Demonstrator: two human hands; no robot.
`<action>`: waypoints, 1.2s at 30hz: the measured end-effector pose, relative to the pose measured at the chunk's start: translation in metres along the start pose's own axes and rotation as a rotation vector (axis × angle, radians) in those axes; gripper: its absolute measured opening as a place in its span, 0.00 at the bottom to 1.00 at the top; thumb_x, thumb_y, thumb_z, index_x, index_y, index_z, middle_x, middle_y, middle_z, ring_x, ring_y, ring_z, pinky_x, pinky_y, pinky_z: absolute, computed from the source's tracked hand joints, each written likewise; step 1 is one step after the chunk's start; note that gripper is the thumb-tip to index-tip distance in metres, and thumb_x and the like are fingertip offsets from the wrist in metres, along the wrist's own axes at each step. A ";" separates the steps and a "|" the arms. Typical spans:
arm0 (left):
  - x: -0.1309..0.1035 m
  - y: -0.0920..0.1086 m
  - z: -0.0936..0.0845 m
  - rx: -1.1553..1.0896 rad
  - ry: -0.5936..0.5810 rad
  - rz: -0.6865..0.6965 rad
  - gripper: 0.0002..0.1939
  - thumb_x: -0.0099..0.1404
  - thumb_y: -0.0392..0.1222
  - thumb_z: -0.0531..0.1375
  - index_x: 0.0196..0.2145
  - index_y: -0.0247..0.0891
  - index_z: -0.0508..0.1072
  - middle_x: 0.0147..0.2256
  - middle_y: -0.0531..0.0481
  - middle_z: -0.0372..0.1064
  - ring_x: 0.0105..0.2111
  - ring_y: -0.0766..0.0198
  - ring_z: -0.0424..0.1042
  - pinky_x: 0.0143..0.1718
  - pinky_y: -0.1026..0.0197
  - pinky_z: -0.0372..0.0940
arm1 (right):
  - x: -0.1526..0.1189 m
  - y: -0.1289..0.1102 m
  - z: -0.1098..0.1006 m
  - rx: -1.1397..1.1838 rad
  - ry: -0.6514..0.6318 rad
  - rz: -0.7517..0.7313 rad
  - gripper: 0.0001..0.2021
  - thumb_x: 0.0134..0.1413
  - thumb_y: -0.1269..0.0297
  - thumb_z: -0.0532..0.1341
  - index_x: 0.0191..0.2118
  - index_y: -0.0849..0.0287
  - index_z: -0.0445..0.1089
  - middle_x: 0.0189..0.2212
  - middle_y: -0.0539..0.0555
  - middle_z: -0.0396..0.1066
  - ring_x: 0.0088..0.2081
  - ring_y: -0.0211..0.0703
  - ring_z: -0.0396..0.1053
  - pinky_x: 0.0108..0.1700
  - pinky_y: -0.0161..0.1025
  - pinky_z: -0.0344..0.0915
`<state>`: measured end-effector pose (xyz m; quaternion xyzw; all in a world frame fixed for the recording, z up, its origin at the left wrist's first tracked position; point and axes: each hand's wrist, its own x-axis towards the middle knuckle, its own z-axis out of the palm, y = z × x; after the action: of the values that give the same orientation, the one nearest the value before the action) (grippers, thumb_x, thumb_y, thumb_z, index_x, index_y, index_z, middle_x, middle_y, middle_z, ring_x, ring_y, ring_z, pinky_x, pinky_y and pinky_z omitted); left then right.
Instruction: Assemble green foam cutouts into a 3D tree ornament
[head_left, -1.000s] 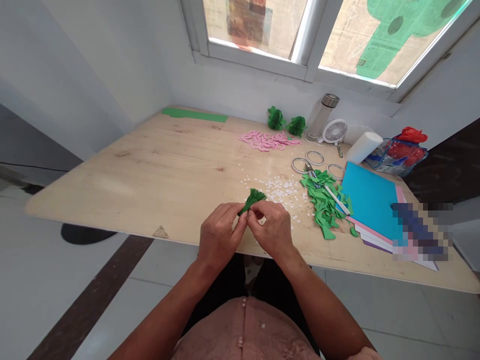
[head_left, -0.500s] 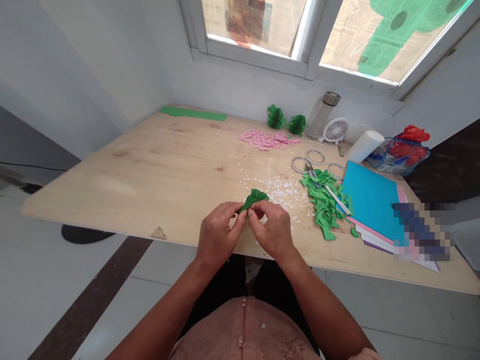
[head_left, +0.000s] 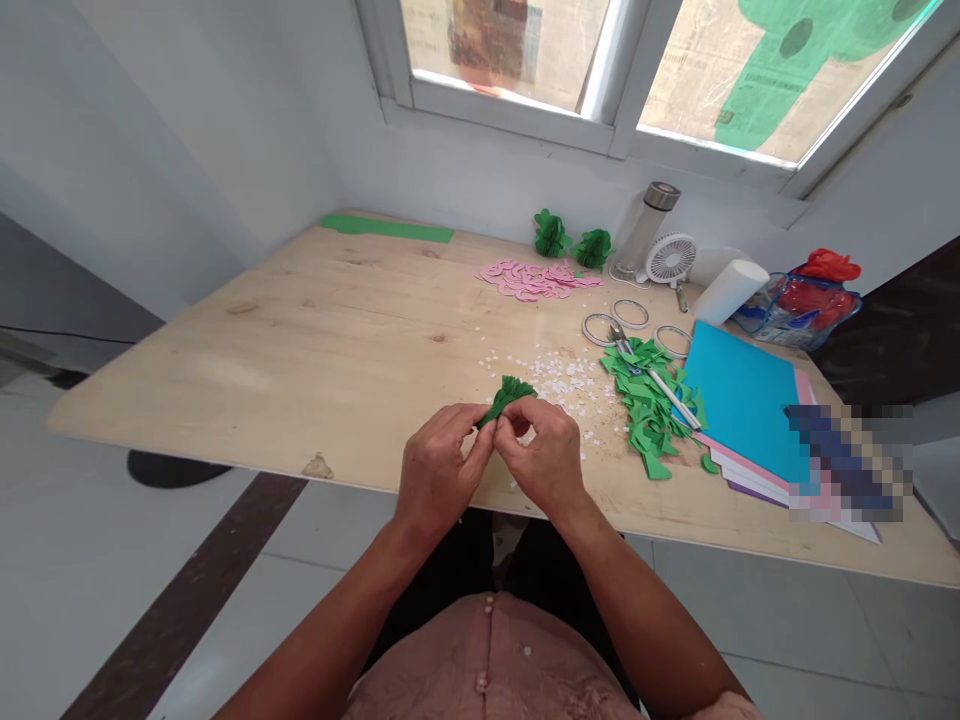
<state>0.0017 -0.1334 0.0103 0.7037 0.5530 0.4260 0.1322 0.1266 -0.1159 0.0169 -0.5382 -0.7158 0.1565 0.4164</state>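
A layered, ruffled green paper piece (head_left: 511, 393) is pinched between both hands above the table's front edge. My left hand (head_left: 442, 460) grips its lower left side with thumb and fingers. From the other side, my right hand (head_left: 541, 450) pinches it near the middle, its fingertips almost meeting those of the left. The fingers hide the lower part of the piece. Small white paper bits (head_left: 566, 375) lie scattered just beyond the right hand. Two similar green layered paper shapes (head_left: 551, 235) stand at the back by the wall.
Green paper scraps (head_left: 649, 415) are heaped on the right, with scissors (head_left: 624, 345) and a white pen (head_left: 675, 400) on top. Tape rolls (head_left: 630, 314), pink cutouts (head_left: 529, 280), a bottle (head_left: 649, 225), a small fan (head_left: 671, 259) and blue sheets (head_left: 742, 400) sit around them.
Both hands stay in nearly the same place, still pinching the green paper piece. Its ruffled top has shifted very slightly; the things on the table have not moved.
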 end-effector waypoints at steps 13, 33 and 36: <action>0.005 0.000 -0.003 -0.600 -0.091 -0.466 0.13 0.57 0.45 0.61 0.37 0.36 0.78 0.34 0.48 0.77 0.31 0.60 0.73 0.36 0.60 0.67 | -0.013 0.009 -0.027 0.181 0.041 0.132 0.06 0.48 0.68 0.57 0.23 0.57 0.66 0.20 0.47 0.67 0.25 0.37 0.65 0.32 0.35 0.62; 0.014 0.009 -0.011 -1.151 -0.189 -0.814 0.07 0.51 0.41 0.66 0.27 0.34 0.78 0.30 0.47 0.75 0.29 0.63 0.71 0.31 0.63 0.69 | -0.044 0.063 -0.054 0.187 0.124 0.160 0.06 0.50 0.69 0.56 0.33 0.57 0.70 0.31 0.52 0.72 0.35 0.43 0.70 0.40 0.40 0.65; 0.013 0.010 -0.011 -1.174 -0.213 -0.810 0.06 0.52 0.40 0.66 0.27 0.34 0.78 0.30 0.47 0.75 0.29 0.64 0.71 0.30 0.64 0.69 | -0.045 0.065 -0.056 0.225 0.063 0.212 0.07 0.52 0.67 0.55 0.29 0.57 0.69 0.27 0.51 0.73 0.33 0.44 0.71 0.40 0.41 0.65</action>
<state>0.0004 -0.1288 0.0295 0.2938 0.4344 0.4997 0.6894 0.2145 -0.1449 -0.0126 -0.5653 -0.6196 0.2619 0.4775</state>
